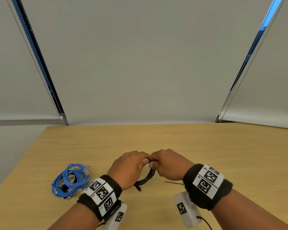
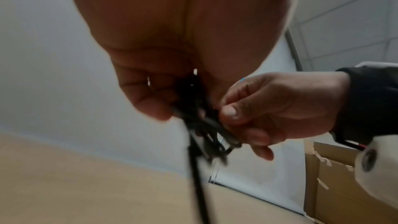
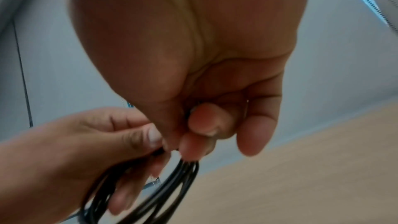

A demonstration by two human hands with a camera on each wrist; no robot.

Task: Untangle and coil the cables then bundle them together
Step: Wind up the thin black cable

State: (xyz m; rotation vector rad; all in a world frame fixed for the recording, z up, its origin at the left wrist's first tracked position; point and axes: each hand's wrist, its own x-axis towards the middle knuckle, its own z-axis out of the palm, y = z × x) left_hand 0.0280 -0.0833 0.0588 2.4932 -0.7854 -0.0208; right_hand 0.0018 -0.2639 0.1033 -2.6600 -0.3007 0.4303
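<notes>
A coiled black cable [image 1: 146,177] hangs from both hands above the middle of the wooden table [image 1: 206,155]. My left hand [image 1: 131,165] grips the top of the coil from the left, thumb pressed on the strands [image 2: 193,108]. My right hand [image 1: 166,163] pinches the same spot from the right, fingers curled round the black strands [image 3: 185,173]. One plug end [image 1: 138,188] of the cable dangles near the table. A thin dark tie [image 1: 174,183] lies on the table under my right wrist. A blue cable coil [image 1: 70,180] rests at the left.
Under the blue coil lie some pale and dark cable ends [image 1: 65,190]. Grey roller blinds [image 1: 140,55] hang behind the table's far edge. Cardboard boxes [image 2: 336,185] stand beyond the table in the left wrist view.
</notes>
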